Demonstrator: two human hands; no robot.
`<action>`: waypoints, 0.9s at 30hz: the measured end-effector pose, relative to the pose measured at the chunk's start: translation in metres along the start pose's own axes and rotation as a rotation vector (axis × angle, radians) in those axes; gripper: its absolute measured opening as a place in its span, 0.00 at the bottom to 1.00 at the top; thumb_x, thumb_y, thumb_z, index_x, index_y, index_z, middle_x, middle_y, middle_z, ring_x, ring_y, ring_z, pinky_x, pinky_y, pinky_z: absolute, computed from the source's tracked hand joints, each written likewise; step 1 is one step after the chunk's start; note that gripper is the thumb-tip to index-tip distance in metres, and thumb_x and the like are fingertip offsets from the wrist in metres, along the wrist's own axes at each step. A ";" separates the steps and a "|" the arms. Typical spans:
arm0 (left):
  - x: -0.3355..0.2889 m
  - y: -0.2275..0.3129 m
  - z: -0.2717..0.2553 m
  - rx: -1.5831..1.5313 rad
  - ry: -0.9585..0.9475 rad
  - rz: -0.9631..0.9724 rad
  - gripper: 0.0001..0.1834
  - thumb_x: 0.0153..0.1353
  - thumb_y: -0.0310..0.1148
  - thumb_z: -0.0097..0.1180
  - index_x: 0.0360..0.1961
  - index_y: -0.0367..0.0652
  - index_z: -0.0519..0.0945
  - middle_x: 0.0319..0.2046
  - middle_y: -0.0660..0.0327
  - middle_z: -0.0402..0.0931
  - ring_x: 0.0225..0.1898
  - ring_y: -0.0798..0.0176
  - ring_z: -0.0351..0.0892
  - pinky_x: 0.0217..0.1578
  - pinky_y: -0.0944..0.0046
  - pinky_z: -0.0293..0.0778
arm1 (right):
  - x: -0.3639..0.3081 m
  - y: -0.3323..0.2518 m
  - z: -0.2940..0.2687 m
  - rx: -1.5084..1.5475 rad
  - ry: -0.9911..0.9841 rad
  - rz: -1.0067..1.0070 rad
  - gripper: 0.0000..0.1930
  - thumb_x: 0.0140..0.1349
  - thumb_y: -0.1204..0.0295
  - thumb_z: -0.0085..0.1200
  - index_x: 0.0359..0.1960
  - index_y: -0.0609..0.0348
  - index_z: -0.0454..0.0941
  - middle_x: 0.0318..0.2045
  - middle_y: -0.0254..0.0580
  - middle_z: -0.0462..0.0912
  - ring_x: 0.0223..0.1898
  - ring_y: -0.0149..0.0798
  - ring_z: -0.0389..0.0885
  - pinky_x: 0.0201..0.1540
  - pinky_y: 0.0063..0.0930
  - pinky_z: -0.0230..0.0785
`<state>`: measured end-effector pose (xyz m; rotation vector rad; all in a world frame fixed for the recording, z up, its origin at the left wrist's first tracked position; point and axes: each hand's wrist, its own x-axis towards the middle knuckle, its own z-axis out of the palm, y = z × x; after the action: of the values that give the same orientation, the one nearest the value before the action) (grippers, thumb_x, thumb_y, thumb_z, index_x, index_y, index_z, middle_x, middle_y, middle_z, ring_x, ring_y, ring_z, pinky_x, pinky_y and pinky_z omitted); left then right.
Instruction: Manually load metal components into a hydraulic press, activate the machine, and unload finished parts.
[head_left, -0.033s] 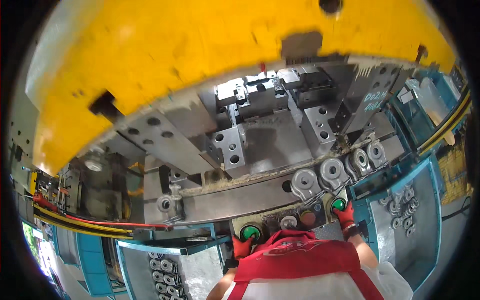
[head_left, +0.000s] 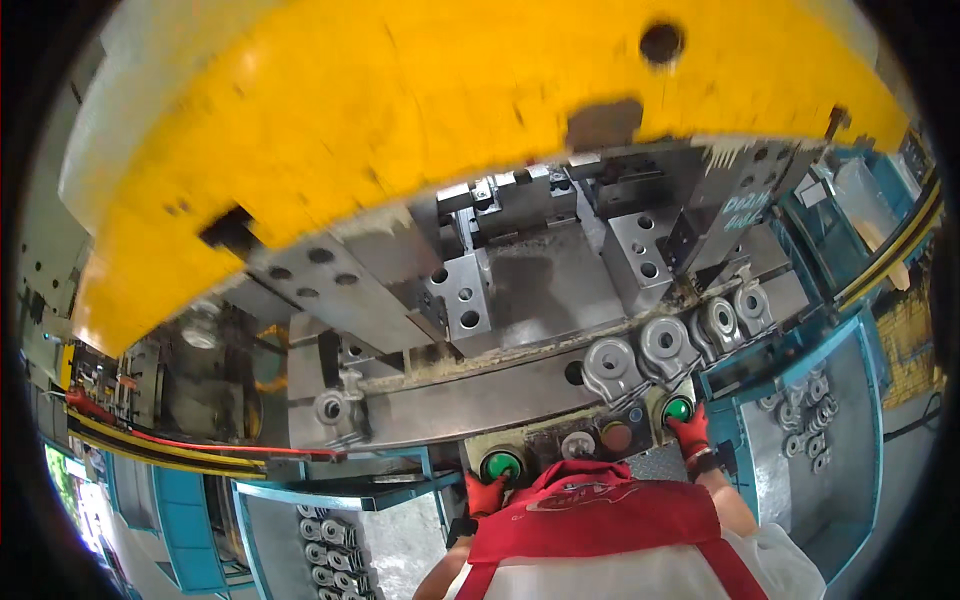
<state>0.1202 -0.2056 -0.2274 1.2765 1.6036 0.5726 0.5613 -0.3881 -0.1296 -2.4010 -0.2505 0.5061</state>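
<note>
My left hand [head_left: 486,494], in a red glove, rests at the left end of a control panel. One of its digits is stretched onto a green push button [head_left: 502,466]. At the panel's right end my right hand [head_left: 690,434], gloved alike, touches another green push button [head_left: 678,408]. Neither hand holds anything; some fingers are hidden below the panel's edge. A red knob [head_left: 615,436] and a grey knob [head_left: 578,446] sit between them. Beyond is a press with a steel die [head_left: 550,290] under its yellow ram [head_left: 400,110].
Several ring-ended metal parts, one a grey part [head_left: 611,366], line the right ledge; another ring-ended part [head_left: 338,410] stands at left. Similar parts lie in the left bin [head_left: 410,540] and right bin [head_left: 780,500]. Yellow-black rails [head_left: 160,447] flank the press.
The yellow ram and the upper tooling have come down a little, covering more of the die's far side. Both hands stay on the green buttons.
</note>
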 end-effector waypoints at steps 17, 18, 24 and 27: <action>-0.032 0.106 -0.032 0.011 -0.220 -0.105 0.48 0.44 0.47 0.68 0.59 0.30 0.56 0.56 0.41 0.65 0.57 0.49 0.66 0.55 0.57 0.64 | -0.014 -0.028 -0.019 -0.086 -0.095 0.038 0.58 0.36 0.49 0.68 0.65 0.64 0.47 0.56 0.66 0.62 0.58 0.61 0.62 0.60 0.44 0.58; -0.029 0.114 -0.043 0.143 -0.252 -0.107 0.48 0.45 0.47 0.67 0.59 0.31 0.56 0.55 0.42 0.66 0.56 0.50 0.68 0.54 0.57 0.65 | -0.010 -0.019 -0.018 -0.110 -0.138 0.034 0.59 0.37 0.45 0.67 0.65 0.64 0.45 0.57 0.67 0.61 0.59 0.63 0.60 0.60 0.45 0.57; -0.079 0.308 -0.051 0.188 -0.122 0.224 0.31 0.52 0.39 0.62 0.56 0.38 0.68 0.45 0.51 0.76 0.46 0.58 0.77 0.46 0.62 0.71 | 0.006 -0.007 -0.024 -0.068 -0.311 -0.011 0.58 0.42 0.43 0.63 0.63 0.73 0.45 0.55 0.70 0.63 0.58 0.58 0.63 0.58 0.41 0.58; -0.072 0.408 -0.026 -0.023 -0.173 0.600 0.28 0.54 0.31 0.59 0.56 0.38 0.68 0.47 0.52 0.75 0.48 0.63 0.74 0.49 0.65 0.69 | 0.000 -0.021 -0.034 -0.116 -0.315 -0.022 0.58 0.43 0.42 0.62 0.63 0.74 0.45 0.55 0.71 0.62 0.59 0.58 0.62 0.59 0.42 0.57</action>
<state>0.2840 -0.1277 0.1457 1.7472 1.0575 0.8139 0.5744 -0.3922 -0.0919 -2.4188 -0.4537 0.8819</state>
